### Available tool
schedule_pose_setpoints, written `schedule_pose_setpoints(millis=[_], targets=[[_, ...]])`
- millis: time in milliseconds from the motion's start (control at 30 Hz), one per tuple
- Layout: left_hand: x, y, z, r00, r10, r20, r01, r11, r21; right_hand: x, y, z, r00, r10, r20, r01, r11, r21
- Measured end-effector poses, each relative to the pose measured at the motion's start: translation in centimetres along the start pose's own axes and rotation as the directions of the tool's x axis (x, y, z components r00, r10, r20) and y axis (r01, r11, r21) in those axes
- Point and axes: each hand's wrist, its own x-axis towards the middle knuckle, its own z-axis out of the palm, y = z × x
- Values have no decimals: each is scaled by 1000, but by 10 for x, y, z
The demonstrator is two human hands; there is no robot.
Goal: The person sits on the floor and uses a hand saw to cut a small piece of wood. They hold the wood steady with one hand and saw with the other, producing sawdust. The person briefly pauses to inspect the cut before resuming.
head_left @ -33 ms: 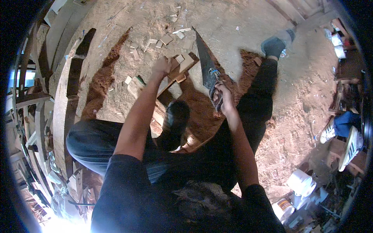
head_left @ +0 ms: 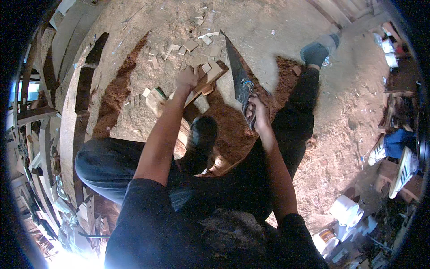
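Note:
My right hand [head_left: 257, 113] is wrapped round the handle of a handsaw [head_left: 237, 71], whose dark blade points up and away. Blue-and-white string or tape shows at the blade's handle end. Left of the saw, my left hand [head_left: 187, 79] is closed over the edge of a short wooden board [head_left: 216, 71]. A small pale wood block [head_left: 206, 67] lies on that board beside my fingers. The blade stands apart from the board's right end. Below the board, another piece of wood [head_left: 155, 101] slants across the ground, and my foot [head_left: 202, 139] is next to it.
Wood offcuts [head_left: 190, 45] are strewn over the dirt floor, along with heaps of brown sawdust [head_left: 114, 105]. Upright timbers [head_left: 74, 134] line the left side. At right are white buckets [head_left: 346, 210] and another person's shoes [head_left: 403, 170]. My other leg [head_left: 298, 107] stretches forward right.

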Motion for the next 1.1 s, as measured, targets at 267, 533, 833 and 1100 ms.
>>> schedule_pose_setpoints(millis=[267, 533, 833, 1100], targets=[[-47, 35, 25, 960, 246, -133, -268, 946, -184, -25, -14, 12, 900, -403, -168, 325, 875, -359], [-58, 10, 21, 808, 485, -334, -572, 783, -245, -38, -10, 34, 911, -411, -28, 366, 839, -403], [-52, 36, 27, 846, 343, -407, -461, 855, -236, -39, 0, 43, 897, -438, 55, 406, 770, -493], [-23, 68, 24, 967, -50, -250, 19, 992, -124, -30, 20, 67, 821, -568, 52, 504, 679, -535]])
